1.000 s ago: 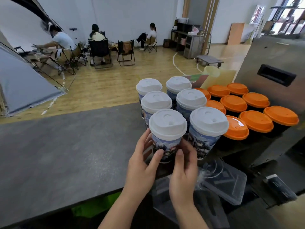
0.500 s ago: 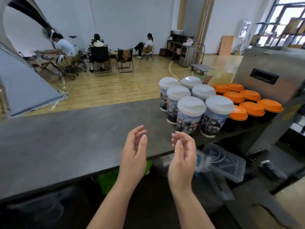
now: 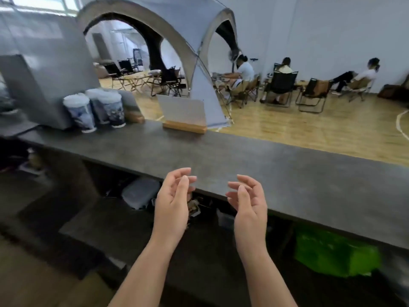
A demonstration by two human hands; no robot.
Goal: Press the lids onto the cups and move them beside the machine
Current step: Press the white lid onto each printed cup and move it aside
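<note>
Both empty, left hand [image 3: 171, 203] and right hand [image 3: 249, 203] hover, fingers loosely curled.

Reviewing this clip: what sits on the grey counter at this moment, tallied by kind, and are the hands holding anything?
Lidded printed cups: 3
Card sign in a wooden base: 1
Grey machine: 1
Total: 5
The left hand and right hand hold nothing.

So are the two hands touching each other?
Apart. The head view shows the left hand and the right hand both empty, fingers loosely curled, with a strip of grey counter and the dark space under it showing between them.
</note>
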